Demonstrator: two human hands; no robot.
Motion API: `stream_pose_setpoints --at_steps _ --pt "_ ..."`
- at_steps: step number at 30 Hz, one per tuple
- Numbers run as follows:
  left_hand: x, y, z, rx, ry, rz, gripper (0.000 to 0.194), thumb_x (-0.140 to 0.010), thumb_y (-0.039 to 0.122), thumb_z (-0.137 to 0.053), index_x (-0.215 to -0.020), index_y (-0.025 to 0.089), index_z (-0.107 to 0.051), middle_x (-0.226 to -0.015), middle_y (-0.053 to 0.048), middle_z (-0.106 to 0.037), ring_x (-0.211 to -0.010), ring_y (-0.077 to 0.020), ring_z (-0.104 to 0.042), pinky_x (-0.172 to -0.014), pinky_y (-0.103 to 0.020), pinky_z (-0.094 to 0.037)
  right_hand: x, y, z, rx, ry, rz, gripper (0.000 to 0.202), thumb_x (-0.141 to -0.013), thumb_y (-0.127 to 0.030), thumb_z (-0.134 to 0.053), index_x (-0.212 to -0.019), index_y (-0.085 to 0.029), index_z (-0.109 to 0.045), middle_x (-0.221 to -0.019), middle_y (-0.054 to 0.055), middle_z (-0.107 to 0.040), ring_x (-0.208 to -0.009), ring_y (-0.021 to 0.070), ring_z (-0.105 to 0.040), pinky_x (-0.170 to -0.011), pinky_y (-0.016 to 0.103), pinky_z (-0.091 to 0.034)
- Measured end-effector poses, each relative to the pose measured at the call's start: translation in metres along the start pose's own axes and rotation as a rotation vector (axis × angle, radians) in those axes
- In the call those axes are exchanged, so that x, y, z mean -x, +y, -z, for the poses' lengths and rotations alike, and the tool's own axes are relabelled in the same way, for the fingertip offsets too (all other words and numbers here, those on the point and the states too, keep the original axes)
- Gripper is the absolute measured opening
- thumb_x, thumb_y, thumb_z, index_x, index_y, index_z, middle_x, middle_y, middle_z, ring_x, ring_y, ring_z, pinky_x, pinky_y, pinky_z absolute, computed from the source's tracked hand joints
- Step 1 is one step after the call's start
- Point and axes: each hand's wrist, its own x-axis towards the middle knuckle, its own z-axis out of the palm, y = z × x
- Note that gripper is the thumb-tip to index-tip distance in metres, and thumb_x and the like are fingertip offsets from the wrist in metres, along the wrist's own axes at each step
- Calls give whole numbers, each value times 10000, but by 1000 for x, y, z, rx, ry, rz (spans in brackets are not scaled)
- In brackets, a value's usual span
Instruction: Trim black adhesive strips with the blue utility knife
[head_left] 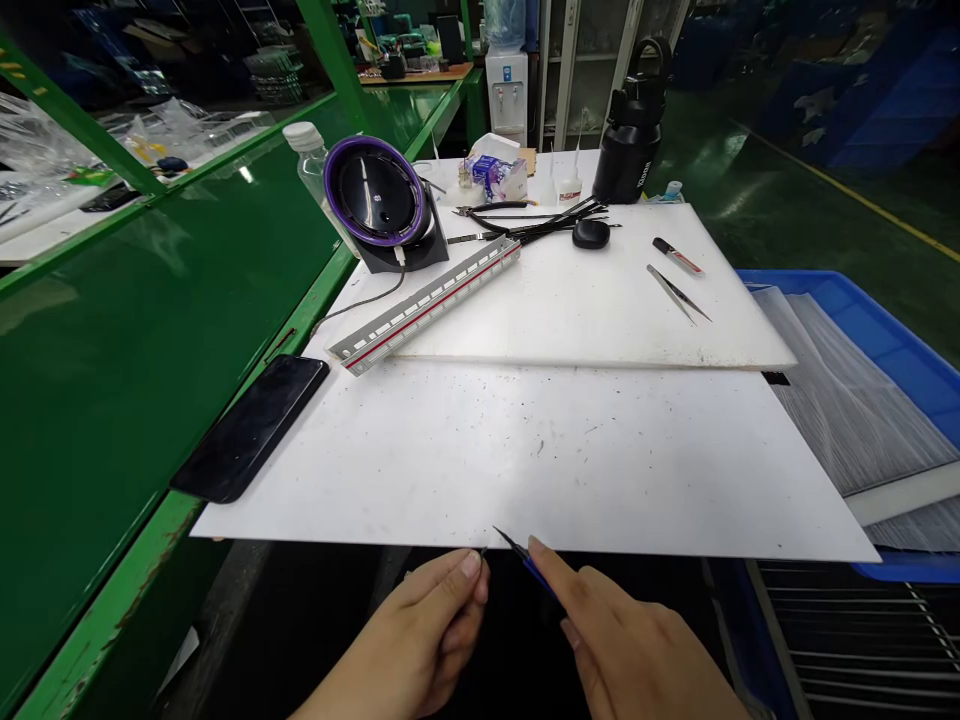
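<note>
Just below the table's front edge, my left hand (439, 620) is closed in a pinch. A tiny dark piece pokes out above its thumb and forefinger, too small to name. To its right, my right hand (630, 630) is closed on a blue-handled pointed tool (534, 568). The tool's thin dark tip points up and left over the table edge, a little apart from my left fingertips. Whether it is a blade or tweezers does not show. The white table surface (450, 450) beyond my hands is sprinkled with small dark scraps.
A slotted metal strip (427, 310) leans across the edge of a thick white board (592, 300). Tweezers (679, 295) and a small marker-like tube (679, 257) lie there. A phone (255, 430), a purple-rimmed fan (375, 190), pliers (487, 215) and a black bottle (634, 130) stand about. A blue crate (862, 290) is right.
</note>
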Motion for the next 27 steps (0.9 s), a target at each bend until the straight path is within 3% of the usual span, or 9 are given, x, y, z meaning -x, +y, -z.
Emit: stream_pose_setpoints --at_steps 9,17,27 --pt "-5 3 -3 -3 36 58 510 -783 703 -598 -712 209 -491 -536 99 -336 -448 -64 -162 -416 -236 -88 -13 -4 0 122 -165 -22 747 -835 -79 -446 -1552 -207 -281 -791 4 -636 -472 174 -617 -386 280 -236" --pt "-5 7 -5 1 75 129 581 -676 734 -687 -628 207 -445 -511 98 -320 -428 -54 -183 -406 -233 -70 -21 -8 15 196 -303 -28 760 -843 -121 -486 -1562 -237 -268 -758 5 -642 -463 169 -606 -395 288 -133" --pt "-6 12 -6 1 111 181 624 -615 779 -696 -588 206 -452 -478 94 -330 -401 -46 -176 -395 -230 -69 -22 1 14 172 -233 17 801 -801 -114 -466 -1541 -264 -199 -756 -18 -643 -486 189 -620 -422 314 -115"
